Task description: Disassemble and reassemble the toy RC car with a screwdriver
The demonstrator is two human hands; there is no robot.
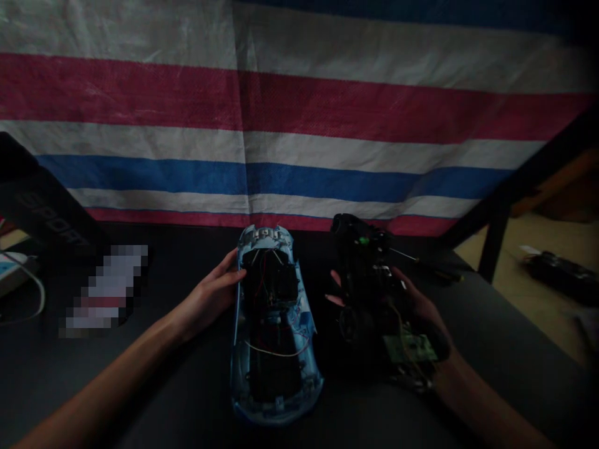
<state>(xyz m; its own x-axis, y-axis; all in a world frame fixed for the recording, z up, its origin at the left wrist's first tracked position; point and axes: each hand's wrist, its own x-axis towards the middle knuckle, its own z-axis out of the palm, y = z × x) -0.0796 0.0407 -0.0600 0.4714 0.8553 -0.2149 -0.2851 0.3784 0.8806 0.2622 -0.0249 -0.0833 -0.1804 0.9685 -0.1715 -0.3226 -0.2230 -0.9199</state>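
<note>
A blue toy car body shell (pixel 241 349) lies upside down on the dark table, its inside and several thin wires facing up. My left hand (pixel 213 299) grips its left edge, thumb over the rim and the other fingers mostly hidden behind it. To the right, my right hand (pixel 421 308) is closed around a black toy car chassis (pixel 362 274), with fingertips showing past its left side. A wheel (pixel 347 323) and a green circuit board (pixel 409 348) with loose wires show on the chassis.
Behind the chassis lies a screwdriver (pixel 440 269) on the table (pixel 178 386). A dark box marked SPORT (pixel 51 212) and a blurred-out flat object (pixel 107 290) are at the left. A striped sheet (pixel 299 106) hangs behind, and a black frame post (pixel 496 240) stands at the right.
</note>
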